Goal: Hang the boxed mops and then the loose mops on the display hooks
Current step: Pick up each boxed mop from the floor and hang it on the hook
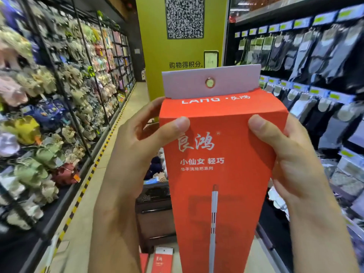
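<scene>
Box: the red boxed mop (220, 154) is held upright at chest height in the middle of a shop aisle, printed face toward the camera.
Tab: a pale hang tab (211, 83) stands up from its top, with a metal-ringed eyelet (210, 82) near the middle.
Left hand: the left hand (137, 146) grips the box's left edge, thumb curled onto the front, fingers (151, 107) wrapped behind.
Right hand: the right hand (285, 154) grips the right edge the same way, thumb on the front face.
Spare stock: more red boxes (162, 261) lie on the floor below.
Hooks: no free display hook can be made out (the racks on both sides are full of other goods).
Step in hand: carrying the box to its hook, as I judge it.
Doing it well: keep both hands low on the box so the eyelet stays in sight, square the tab to the hook, thread the eyelet over the tip, and let go only once the box hangs.
</scene>
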